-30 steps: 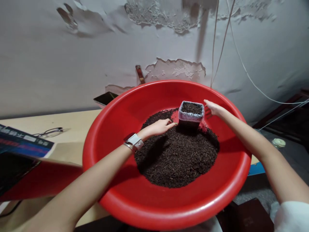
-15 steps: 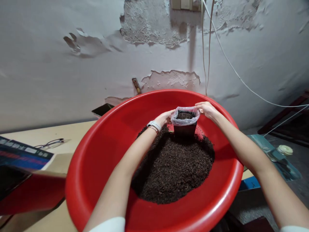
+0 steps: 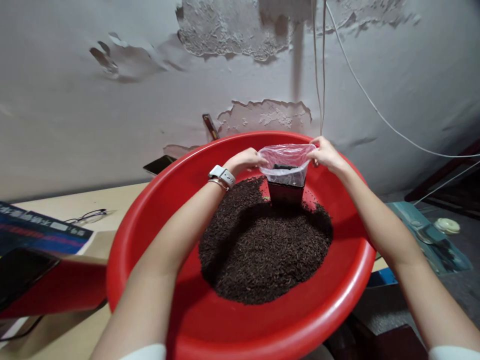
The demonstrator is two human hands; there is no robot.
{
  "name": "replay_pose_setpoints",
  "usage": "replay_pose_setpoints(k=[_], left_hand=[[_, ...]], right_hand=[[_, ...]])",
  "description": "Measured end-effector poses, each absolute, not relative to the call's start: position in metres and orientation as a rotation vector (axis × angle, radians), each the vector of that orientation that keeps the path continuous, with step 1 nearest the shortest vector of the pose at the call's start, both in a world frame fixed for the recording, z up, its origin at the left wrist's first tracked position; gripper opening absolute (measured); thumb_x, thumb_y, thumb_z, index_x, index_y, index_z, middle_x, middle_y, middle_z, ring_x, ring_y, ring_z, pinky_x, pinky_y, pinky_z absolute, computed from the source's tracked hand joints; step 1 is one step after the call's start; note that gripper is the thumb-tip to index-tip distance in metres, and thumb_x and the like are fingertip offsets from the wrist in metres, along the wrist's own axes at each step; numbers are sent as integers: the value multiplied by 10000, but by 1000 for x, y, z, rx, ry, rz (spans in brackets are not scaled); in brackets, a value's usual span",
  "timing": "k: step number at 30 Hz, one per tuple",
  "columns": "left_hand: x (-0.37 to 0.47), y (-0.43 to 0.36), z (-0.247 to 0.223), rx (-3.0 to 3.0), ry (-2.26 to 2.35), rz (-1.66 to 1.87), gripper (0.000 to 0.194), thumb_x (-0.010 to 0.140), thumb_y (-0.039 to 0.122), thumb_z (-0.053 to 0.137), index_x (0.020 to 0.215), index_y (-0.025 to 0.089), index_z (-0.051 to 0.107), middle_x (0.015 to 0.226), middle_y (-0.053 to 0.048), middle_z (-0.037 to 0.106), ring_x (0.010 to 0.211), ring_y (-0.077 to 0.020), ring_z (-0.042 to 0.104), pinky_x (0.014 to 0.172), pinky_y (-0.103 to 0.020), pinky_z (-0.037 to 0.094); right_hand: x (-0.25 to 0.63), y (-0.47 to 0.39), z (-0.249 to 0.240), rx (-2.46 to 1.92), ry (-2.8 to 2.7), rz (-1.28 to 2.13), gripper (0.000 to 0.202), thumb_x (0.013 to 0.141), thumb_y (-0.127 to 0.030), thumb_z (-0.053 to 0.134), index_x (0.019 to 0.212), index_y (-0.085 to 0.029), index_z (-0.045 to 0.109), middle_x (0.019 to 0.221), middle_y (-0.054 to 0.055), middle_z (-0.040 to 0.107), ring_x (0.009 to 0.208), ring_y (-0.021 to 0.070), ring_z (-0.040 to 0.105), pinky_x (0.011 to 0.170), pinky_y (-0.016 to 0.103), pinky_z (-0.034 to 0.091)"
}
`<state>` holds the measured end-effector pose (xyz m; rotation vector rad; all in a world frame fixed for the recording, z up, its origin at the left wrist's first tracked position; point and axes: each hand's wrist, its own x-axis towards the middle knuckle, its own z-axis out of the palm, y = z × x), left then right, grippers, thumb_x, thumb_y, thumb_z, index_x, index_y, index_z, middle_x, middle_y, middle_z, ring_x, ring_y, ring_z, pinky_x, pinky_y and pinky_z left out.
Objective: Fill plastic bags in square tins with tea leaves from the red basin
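Note:
A clear plastic bag (image 3: 287, 152) rises above the rim of a black square pot (image 3: 285, 194), its mouth spread wide. My left hand (image 3: 245, 160), with a watch on the wrist, pinches the bag's left edge. On the opposite side my right hand (image 3: 323, 154) grips the bag's right edge between thumb and fingers. The pot stands upright in a big red basin (image 3: 240, 330), at the far side of a heap of dark, granular soil-like material (image 3: 268, 260). The bag partly veils what is inside the pot.
A pale table (image 3: 123, 200) at left bears eyeglasses (image 3: 88, 216), a dark printed box (image 3: 41, 227) and a black flat device (image 3: 22, 275). Peeling wall (image 3: 131, 110) stands behind the basin, with hanging cables (image 3: 321, 75). A teal tray-like thing (image 3: 431, 240) lies at right.
Both hands have lifted the bag's edges upward, so its rim stands taller and wider above the pot. My left hand has shifted slightly left. The view has tilted down a little.

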<state>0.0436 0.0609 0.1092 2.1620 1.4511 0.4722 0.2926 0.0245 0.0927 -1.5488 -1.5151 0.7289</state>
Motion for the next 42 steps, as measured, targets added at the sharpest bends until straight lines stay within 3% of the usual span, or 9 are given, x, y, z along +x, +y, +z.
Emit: replay_pose_setpoints(k=[5, 12, 15, 19, 23, 28, 35, 40, 42], left_hand=[[50, 59, 118, 1956, 1722, 814, 327, 737, 257, 602, 459, 193, 440, 416, 10, 385, 505, -139, 432, 551, -286, 337], [51, 49, 111, 1985, 1830, 915, 338, 838, 304, 526, 528, 186, 460, 523, -16, 466, 622, -173, 520, 601, -273, 358], [49, 41, 113, 2250, 1825, 866, 256, 843, 394, 570, 737, 162, 583, 763, -88, 636, 824, -244, 589, 732, -319, 413], [54, 33, 110, 2941, 1268, 722, 408, 828, 443, 612, 1095, 138, 565, 1152, -137, 631, 1109, -272, 533, 950, -382, 366], [57, 32, 108, 3187, 1127, 266, 232, 847, 273, 566, 1033, 154, 636, 1014, -105, 700, 1001, -239, 603, 981, -402, 323], [44, 24, 124, 3142, 1310, 518, 239, 893, 194, 448, 901, 173, 686, 920, -94, 718, 899, -213, 627, 871, -368, 373], [37, -8, 106, 3243, 966, 386, 250, 869, 188, 547, 1103, 175, 632, 1102, -76, 686, 1057, -186, 587, 1022, -364, 323], [33, -34, 83, 3421, 844, 263, 229, 913, 117, 477, 986, 197, 678, 1075, -59, 690, 1122, -200, 551, 1073, -395, 290], [26, -48, 82, 3448, 852, 306, 223, 908, 122, 491, 1012, 186, 677, 1147, -79, 667, 1139, -221, 541, 1067, -409, 303]], right_hand=[[288, 30, 92, -1448, -1421, 459, 341, 713, -154, 525, 1049, -195, 482, 520, -55, 495, 461, 140, 496, 534, 292, 464], [295, 36, 84, -1511, -1544, 275, 285, 839, -271, 458, 1111, -195, 498, 760, 45, 632, 751, 214, 621, 748, 369, 495], [291, 26, 91, -1454, -1767, -1, 290, 839, -369, 521, 1065, -195, 571, 1038, 122, 640, 1025, 286, 580, 927, 462, 439], [275, 11, 98, -1282, -2221, -151, 411, 740, -414, 688, 1085, -203, 615, 1135, 114, 623, 1157, 323, 511, 1055, 543, 310], [271, 4, 102, -1360, -2405, -49, 125, 774, -259, 645, 880, -201, 675, 865, 63, 680, 954, 264, 615, 991, 482, 374], [284, -15, 130, -1264, -2061, 103, 188, 884, -252, 513, 930, -182, 681, 758, 30, 666, 741, 171, 614, 772, 321, 451], [263, -34, 140, -1467, -2598, 164, 245, 711, -312, 742, 936, -225, 696, 843, 45, 682, 831, 239, 610, 758, 357, 457], [235, -87, 138, -1365, -2899, -42, 62, 773, -266, 668, 810, -231, 703, 820, 76, 678, 882, 274, 605, 809, 403, 431], [221, -109, 129, -1195, -2937, 108, 141, 834, -347, 603, 840, -249, 706, 862, 76, 685, 919, 268, 609, 829, 399, 440]])
